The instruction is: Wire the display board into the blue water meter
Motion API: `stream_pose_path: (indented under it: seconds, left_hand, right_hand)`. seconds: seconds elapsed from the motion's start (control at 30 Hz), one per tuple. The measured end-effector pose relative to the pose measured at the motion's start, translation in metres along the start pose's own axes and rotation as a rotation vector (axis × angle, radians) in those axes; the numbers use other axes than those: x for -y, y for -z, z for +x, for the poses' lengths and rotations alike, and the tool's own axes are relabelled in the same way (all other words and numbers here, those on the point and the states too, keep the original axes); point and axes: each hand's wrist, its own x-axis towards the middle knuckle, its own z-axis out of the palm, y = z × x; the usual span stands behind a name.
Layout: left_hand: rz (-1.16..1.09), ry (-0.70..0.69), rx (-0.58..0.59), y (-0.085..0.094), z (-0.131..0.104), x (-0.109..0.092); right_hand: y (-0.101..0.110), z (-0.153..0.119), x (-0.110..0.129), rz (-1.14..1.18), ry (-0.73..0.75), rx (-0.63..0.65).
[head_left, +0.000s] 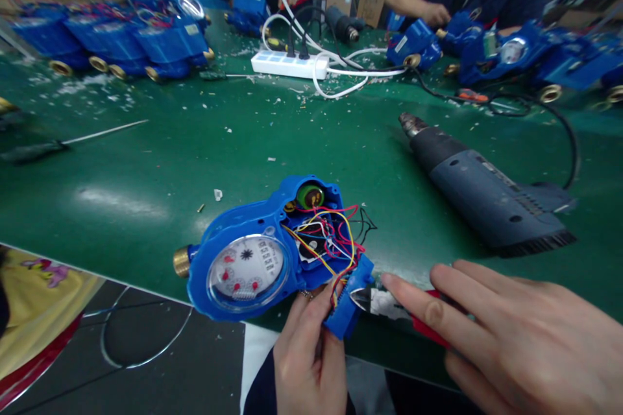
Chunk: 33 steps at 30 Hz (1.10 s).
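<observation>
A blue water meter (199, 285) with a round dial and a brass fitting lies at the table's near edge, its wiring compartment open. Red, yellow and blue wires run from it to a small blue part (346, 311), which my left hand (311, 350) holds between thumb and fingers. My right hand (516, 331) is closed around red-handled pliers (389, 303), index finger stretched along them. The metal tip of the pliers touches or nearly touches the blue part; the exact contact is unclear.
A heat gun (481, 194) lies at the right, a screwdriver (43, 150) at the left. Behind are a white power strip (292, 66) with cables and more blue meters (170, 45). Two people work across the green table (243, 130). Small scraps are scattered about.
</observation>
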Motion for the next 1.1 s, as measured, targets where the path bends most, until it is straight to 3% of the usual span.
stream_pose_path:
  seconds: [0.53, 1.1]
  left_hand:
    - [0.008, 0.036, -0.043, -0.003, 0.0, -0.003]
    - [0.001, 0.034, 0.007, 0.0, -0.001, -0.001]
  right_hand:
    - [-0.002, -0.001, -0.002, 0.051, -0.026, -0.031]
    - [0.001, -0.001, -0.002, -0.053, -0.01, -0.041]
